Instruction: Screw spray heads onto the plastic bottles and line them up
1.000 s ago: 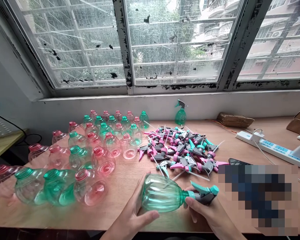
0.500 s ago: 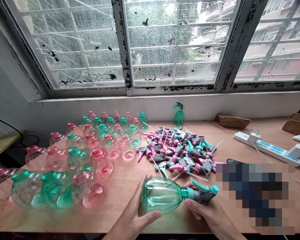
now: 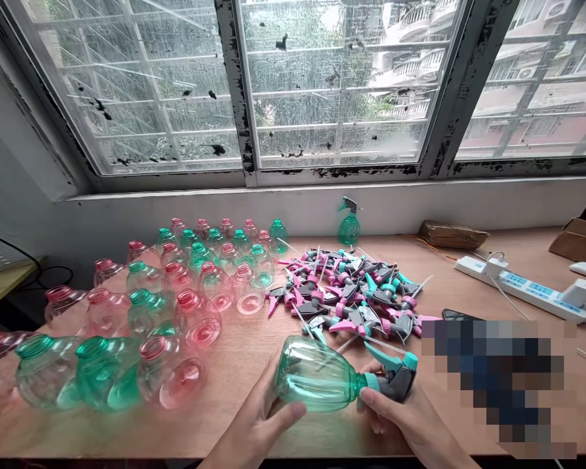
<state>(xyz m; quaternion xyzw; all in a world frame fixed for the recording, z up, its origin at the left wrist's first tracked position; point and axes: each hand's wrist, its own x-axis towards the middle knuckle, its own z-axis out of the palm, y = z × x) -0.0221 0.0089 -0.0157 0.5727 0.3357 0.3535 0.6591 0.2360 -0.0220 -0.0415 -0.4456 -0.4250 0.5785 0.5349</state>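
A clear green spray bottle [image 3: 315, 378] lies on its side just above the wooden table [image 3: 254, 339]. My left hand [image 3: 258, 420] is wrapped round its body from below. My right hand [image 3: 400, 417] grips the neck and the teal and grey trigger head [image 3: 393, 378] fitted on it. Behind the bottle lies a heap of pink and teal trigger heads [image 3: 356, 296] with white dip tubes. To the left stand several open pink and green bottles [image 3: 176, 293].
One finished green spray bottle [image 3: 349, 225] stands at the wall under the window. A white power strip [image 3: 527, 286] with a plugged charger lies at the right, a brown paper packet [image 3: 452, 234] behind it, a cardboard box [image 3: 579, 238] at far right. A blurred patch covers the near right.
The bottle has tilted, its base lifting slightly toward the heap, and the trigger head has turned in my right hand. Both hands stay in place.
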